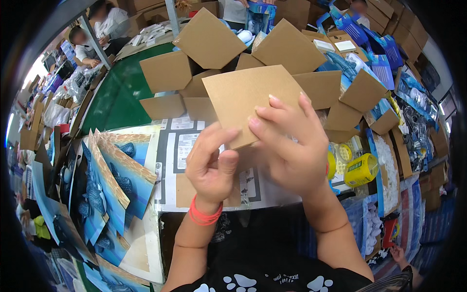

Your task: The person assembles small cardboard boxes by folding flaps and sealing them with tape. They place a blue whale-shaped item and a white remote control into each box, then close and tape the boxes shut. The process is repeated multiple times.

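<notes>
"Hands, head view?"
"Left hand: grasping cardboard sheet by its lower edge. Right hand: fingers on its face, blurred, grip cannot be told."
"Surroundings?"
"Open boxes beyond, partly hidden by cardboard sheet; yellow jar, right; blue printed cards, left."
"Sheet's place?"
"Raised above table, just beyond both palms."

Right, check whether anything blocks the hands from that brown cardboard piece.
Nothing visible does: the left hand has fingers at the near corner of the cardboard piece, and the right hand has fingers over its face. The open boxes stand beyond it, not in between.
</notes>
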`<state>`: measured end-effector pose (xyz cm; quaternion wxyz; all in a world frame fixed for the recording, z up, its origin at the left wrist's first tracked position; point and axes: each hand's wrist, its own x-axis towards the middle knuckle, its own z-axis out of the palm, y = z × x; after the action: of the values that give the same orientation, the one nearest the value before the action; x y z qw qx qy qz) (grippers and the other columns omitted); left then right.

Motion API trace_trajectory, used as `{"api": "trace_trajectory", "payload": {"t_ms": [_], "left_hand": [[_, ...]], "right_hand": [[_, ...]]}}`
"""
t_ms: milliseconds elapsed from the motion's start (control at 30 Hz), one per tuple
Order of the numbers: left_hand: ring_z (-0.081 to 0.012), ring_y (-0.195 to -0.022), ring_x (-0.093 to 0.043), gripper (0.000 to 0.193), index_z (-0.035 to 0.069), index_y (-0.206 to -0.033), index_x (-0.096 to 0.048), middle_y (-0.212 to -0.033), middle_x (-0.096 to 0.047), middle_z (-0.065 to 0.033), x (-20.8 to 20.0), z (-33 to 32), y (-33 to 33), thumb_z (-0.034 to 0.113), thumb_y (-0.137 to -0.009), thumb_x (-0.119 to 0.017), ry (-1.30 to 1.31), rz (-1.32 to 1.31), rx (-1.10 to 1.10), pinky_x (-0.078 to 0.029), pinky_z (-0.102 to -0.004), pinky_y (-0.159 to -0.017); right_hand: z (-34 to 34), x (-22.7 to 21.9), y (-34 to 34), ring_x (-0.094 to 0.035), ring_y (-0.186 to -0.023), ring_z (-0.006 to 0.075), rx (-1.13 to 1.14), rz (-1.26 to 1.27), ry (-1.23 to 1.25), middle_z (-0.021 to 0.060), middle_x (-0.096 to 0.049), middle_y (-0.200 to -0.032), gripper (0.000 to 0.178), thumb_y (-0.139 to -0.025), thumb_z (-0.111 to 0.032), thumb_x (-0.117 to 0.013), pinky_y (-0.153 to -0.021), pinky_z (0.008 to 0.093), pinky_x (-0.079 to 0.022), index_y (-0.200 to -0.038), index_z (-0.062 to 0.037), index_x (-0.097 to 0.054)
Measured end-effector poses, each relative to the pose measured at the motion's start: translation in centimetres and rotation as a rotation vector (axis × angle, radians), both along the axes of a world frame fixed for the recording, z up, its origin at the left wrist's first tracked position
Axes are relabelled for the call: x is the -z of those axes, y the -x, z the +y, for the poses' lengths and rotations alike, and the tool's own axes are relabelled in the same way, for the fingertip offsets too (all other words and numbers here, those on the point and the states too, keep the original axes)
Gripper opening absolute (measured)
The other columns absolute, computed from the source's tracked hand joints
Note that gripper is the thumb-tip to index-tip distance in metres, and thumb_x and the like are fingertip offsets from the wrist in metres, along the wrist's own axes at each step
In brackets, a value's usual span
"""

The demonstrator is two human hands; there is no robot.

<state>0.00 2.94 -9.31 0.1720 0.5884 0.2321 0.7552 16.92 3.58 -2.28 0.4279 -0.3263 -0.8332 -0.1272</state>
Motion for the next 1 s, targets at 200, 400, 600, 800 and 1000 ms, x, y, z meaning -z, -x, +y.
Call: {"api": "trace_trajectory", "payload": {"t_ms": [200,400,600,800,1000], "left_hand": [[-0.0212,-0.09,-0.069,0.034,-0.003,-0.118,-0.074,-0.114,-0.072,-0.0243,-1.3,-1.5,2.3,0.01,-0.088,-0.08,0.098,0.196,0.085,-0.053,-0.0262,-0.077],[-0.0223,-0.086,-0.07,0.036,0.001,-0.116,-0.076,-0.114,-0.072,-0.0241,-1.6,-3.0,1.4,0.005,-0.081,-0.083,0.069,0.277,0.024,-0.054,-0.0273,-0.075],[-0.026,-0.09,-0.073,0.036,0.003,-0.112,-0.078,-0.109,-0.073,-0.0253,-1.5,-4.1,0.3,0.002,-0.077,-0.085,0.072,0.33,-0.034,-0.055,-0.0286,-0.076],[-0.0288,-0.095,-0.071,0.032,-0.005,-0.111,-0.074,-0.111,-0.071,-0.0317,0.2,-3.8,1.3,0.01,-0.084,-0.082,0.023,0.263,-0.075,-0.054,-0.0329,-0.085],[-0.0363,-0.107,-0.068,0.037,-0.011,-0.118,-0.068,-0.119,-0.067,-0.0345,2.8,-3.6,3.6,0.019,-0.098,-0.07,0.002,0.315,-0.246,-0.051,-0.0424,-0.098]], "right_hand": [[-1.4,-0.7,-0.4,-0.07,-0.105,0.0273,0.018,0.021,0.04,0.0045,-0.072,-0.109,0.035,-0.073,-0.019,-0.084,-0.095,0.0569,-0.05,-0.107,-0.0164,-0.078],[-3.3,-0.6,-1.4,-0.068,-0.109,0.0301,0.029,0.019,0.053,0.0061,-0.071,-0.111,0.034,-0.073,-0.019,-0.084,-0.095,0.0522,-0.049,-0.107,-0.0155,-0.078],[-4.6,-0.2,-6.5,-0.065,-0.106,0.0352,-0.027,0.065,-0.001,0.019,-0.066,-0.126,0.038,-0.082,-0.026,-0.081,-0.096,0.041,-0.051,-0.113,-0.0054,-0.075],[-7.3,11.9,-18.3,-0.055,-0.079,0.0046,0.464,0.905,0.501,-0.0024,-0.066,-0.089,0.02,-0.098,-0.011,-0.069,-0.07,0.0207,-0.045,-0.113,0.002,-0.073],[-8.6,18.9,-22.5,-0.05,-0.074,0.0061,0.483,0.765,0.972,-0.0028,-0.057,-0.085,0.032,-0.092,-0.03,-0.077,-0.067,0.0222,-0.042,-0.111,-0.0043,-0.075]]}}
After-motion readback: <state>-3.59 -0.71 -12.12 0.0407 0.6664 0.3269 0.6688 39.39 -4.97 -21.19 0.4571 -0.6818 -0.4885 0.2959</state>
